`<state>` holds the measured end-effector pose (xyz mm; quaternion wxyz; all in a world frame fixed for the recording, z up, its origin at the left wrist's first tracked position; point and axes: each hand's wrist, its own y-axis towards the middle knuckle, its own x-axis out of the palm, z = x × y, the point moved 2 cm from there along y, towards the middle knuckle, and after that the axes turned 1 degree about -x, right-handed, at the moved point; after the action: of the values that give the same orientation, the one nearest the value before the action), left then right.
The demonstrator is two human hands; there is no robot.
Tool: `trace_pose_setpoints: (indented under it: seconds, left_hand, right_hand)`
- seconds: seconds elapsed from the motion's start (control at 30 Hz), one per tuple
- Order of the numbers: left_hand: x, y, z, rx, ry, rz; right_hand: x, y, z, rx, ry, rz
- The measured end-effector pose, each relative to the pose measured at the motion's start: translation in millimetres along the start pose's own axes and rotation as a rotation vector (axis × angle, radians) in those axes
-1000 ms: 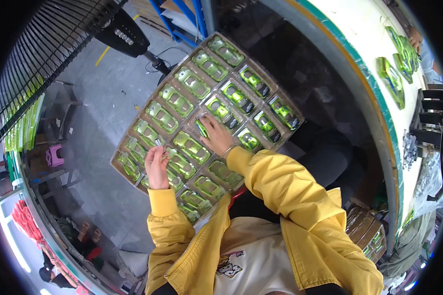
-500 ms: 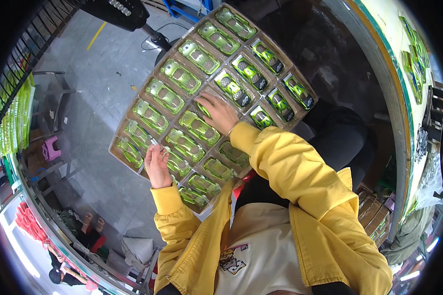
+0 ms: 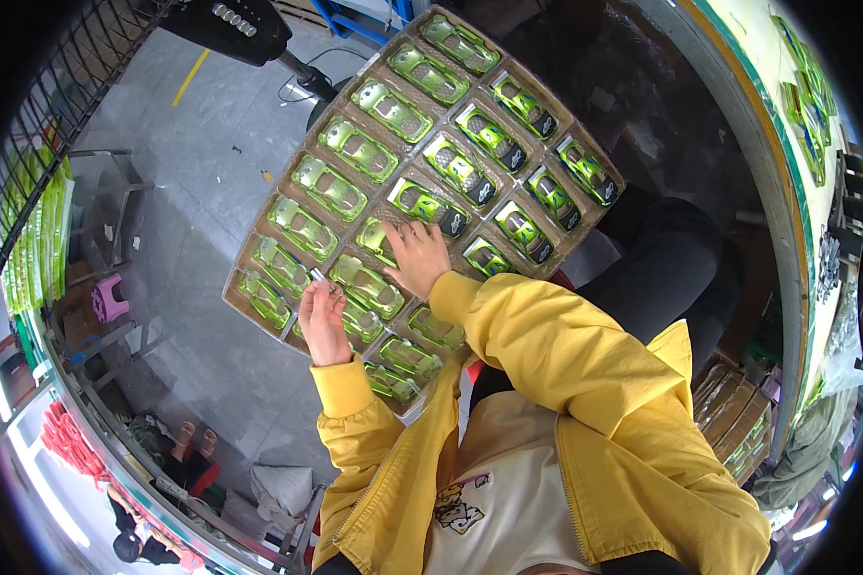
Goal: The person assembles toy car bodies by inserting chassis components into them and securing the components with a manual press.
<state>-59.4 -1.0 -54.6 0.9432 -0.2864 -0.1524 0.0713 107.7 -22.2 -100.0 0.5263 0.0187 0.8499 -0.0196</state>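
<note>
A shallow brown cardboard tray, split into compartments, holds rows of green toy car bodies. Those toward the right have dark and patterned areas with a black end, such as the decorated toy car; those at the left are plain translucent green. My right hand lies over the tray's middle, fingers spread, their tips touching a plain green car body. Over the left part of the tray my left hand pinches a small, thin silvery piece upright; its exact kind is too small to tell.
The tray sits in front of my lap. A black fan-like device on a pole stands beyond it. On the right is a long curved worktable with green sheets. Metal racks, a pink stool and another person are at left.
My right hand has shifted down and slightly left, from one car body to the neighbouring one; the car it left shows a black end. My left hand, still pinching the silvery piece, moved slightly right.
</note>
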Motion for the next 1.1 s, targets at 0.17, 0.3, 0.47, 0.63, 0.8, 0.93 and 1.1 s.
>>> trace_pose_setpoints:
  seconds: [0.17,0.3,0.47,0.63,0.8,0.93,1.1]
  left_hand:
    - [8,-5,3,0.007,0.004,-0.015]
    - [47,-23,6,-0.143,-0.201,-0.192]
    - [142,-77,25,-0.373,-0.346,-0.578]
    - [211,-121,37,-0.434,-0.155,-0.845]
    - [273,-171,37,-0.453,0.022,-0.98]
    - [312,-206,29,-0.458,0.134,-1.1]
    - [340,-232,10,-0.322,0.249,-1.17]
  right_hand:
    - [-23,0,7,0.235,0.544,-0.067]
    - [-63,-8,20,0.261,1.48,-0.019]
    - [-193,-40,47,-0.067,1.687,0.134]
    - [-262,-89,75,-0.446,1.793,0.339]
    - [-301,-141,106,-0.544,1.525,0.618]
    - [-324,-182,126,-0.521,1.369,0.764]
    - [-340,-218,147,-0.441,1.078,0.959]
